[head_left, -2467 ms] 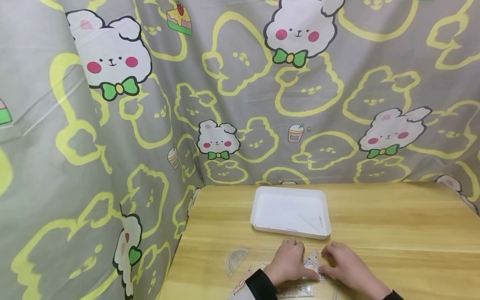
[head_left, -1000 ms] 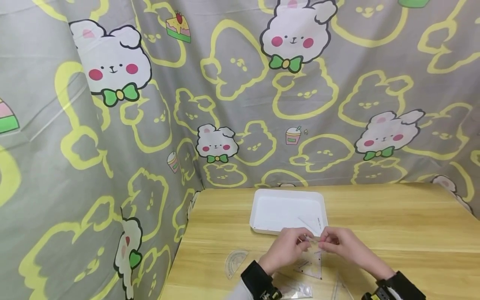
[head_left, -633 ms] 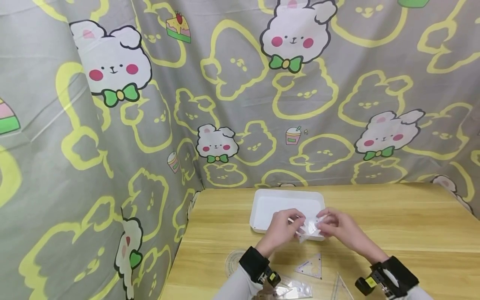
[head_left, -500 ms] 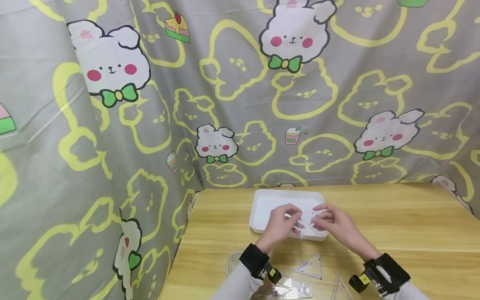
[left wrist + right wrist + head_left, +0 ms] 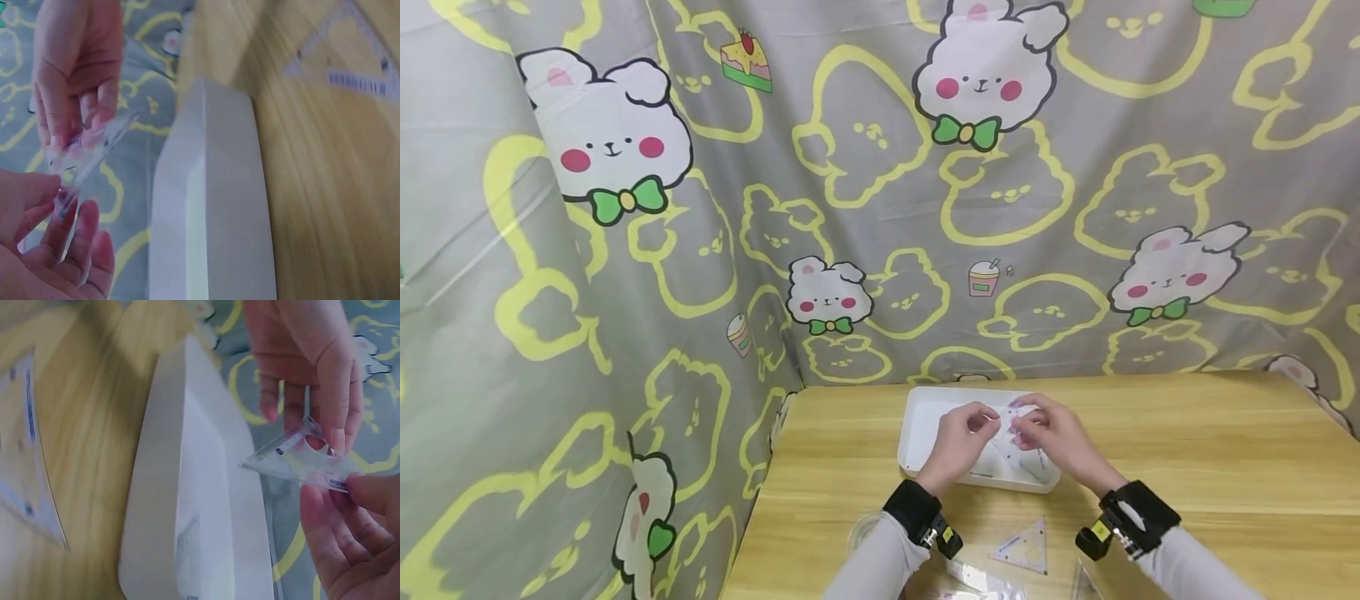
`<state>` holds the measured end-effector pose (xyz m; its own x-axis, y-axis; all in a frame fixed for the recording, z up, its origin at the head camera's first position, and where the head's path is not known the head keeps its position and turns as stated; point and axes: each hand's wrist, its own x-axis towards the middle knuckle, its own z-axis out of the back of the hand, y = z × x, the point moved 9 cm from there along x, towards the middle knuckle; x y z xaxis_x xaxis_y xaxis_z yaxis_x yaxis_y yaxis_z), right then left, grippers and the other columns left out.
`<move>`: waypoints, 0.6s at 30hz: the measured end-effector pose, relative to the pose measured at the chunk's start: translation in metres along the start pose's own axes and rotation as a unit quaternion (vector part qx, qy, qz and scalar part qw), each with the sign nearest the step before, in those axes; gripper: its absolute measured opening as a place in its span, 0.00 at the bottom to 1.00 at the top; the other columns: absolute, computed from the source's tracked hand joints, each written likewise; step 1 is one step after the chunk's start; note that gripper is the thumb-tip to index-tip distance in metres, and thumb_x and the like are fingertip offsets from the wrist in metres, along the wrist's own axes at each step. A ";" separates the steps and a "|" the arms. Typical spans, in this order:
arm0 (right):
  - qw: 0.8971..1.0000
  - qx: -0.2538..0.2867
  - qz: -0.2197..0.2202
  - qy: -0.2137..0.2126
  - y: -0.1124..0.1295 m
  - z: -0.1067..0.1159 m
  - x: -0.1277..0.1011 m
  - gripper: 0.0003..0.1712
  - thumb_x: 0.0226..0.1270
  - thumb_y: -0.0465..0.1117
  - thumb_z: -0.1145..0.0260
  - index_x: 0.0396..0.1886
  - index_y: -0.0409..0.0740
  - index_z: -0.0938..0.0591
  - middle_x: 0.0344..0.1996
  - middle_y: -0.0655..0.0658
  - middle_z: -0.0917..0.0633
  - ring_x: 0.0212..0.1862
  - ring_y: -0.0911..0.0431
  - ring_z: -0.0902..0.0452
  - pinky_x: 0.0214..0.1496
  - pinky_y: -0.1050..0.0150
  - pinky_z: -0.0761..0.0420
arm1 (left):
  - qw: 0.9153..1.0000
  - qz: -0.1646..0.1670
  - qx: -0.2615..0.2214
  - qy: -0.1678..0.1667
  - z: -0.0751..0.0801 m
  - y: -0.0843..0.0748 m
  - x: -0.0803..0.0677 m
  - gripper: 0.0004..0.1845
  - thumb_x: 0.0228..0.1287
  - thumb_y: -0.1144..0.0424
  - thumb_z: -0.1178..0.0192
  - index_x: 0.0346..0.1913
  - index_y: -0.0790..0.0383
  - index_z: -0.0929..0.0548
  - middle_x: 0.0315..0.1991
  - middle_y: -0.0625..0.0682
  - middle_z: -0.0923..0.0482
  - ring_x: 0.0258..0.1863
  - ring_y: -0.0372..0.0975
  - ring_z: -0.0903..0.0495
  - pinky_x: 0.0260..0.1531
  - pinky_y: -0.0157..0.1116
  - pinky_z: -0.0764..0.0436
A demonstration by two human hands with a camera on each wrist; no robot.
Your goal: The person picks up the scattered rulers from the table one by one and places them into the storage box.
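Observation:
Both hands hover over the white tray [image 5: 916,433] at the table's far side. Between them they pinch a small clear triangle ruler [image 5: 1004,419]. My left hand [image 5: 982,425] holds its left corner and my right hand [image 5: 1022,427] its right corner. In the left wrist view the clear triangle ruler [image 5: 94,150] hangs tilted between the left fingers [image 5: 75,231] and the right fingers [image 5: 69,125], beside the tray [image 5: 212,219]. In the right wrist view the ruler [image 5: 300,459] sits under the left fingertips [image 5: 334,434], above the tray [image 5: 187,487]. Another clear ruler lies inside the tray.
On the wooden table near me lie another triangle ruler [image 5: 1026,550], a clear protractor [image 5: 859,530], a straight ruler [image 5: 977,577] and one more triangle [image 5: 1081,579]. A grey cartoon-print cloth [image 5: 700,208] hangs behind and to the left. The table's left edge [image 5: 760,500] is close.
Both hands picked the small triangle ruler up from the near table and carried it away from me, to above the tray. One triangle ruler stays where they were.

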<state>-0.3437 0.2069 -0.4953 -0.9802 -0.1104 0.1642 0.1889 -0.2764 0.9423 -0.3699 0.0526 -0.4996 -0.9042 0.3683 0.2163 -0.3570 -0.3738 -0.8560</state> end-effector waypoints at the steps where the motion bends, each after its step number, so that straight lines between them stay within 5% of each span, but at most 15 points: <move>1: 1.000 -0.020 0.005 0.008 0.000 -0.001 0.004 0.19 0.76 0.31 0.36 0.62 0.28 0.24 0.34 0.33 0.12 0.31 0.52 0.12 0.37 0.59 0.11 | 1.000 -0.008 0.025 0.001 0.000 0.002 0.002 0.04 0.74 0.59 0.35 0.44 0.53 0.11 0.34 0.42 0.15 0.36 0.28 0.21 0.42 0.30 0.21; 8: 0.989 -0.127 0.035 0.061 -0.006 -0.015 0.026 0.21 0.75 0.31 0.34 0.63 0.29 0.21 0.32 0.35 0.14 0.29 0.52 0.16 0.33 0.62 0.13 | 0.998 0.006 0.060 0.014 0.000 0.022 0.012 0.03 0.71 0.62 0.31 0.39 0.56 0.12 0.34 0.45 0.12 0.34 0.28 0.19 0.38 0.28 0.21; 18: 0.981 -0.171 0.001 0.091 -0.034 -0.028 0.035 0.19 0.71 0.29 0.32 0.60 0.28 0.20 0.31 0.40 0.13 0.28 0.53 0.17 0.30 0.60 0.14 | 0.990 0.066 0.120 0.032 -0.013 0.047 0.010 0.05 0.66 0.63 0.27 0.34 0.58 0.13 0.25 0.42 0.15 0.20 0.26 0.23 0.23 0.26 0.25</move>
<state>-0.3831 0.1855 -0.5302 -0.9588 -0.2720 0.0817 0.2304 -0.5769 0.7836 -0.3931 0.0498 -0.5436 -0.9328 0.3528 0.0731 -0.2888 -0.6109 -0.7371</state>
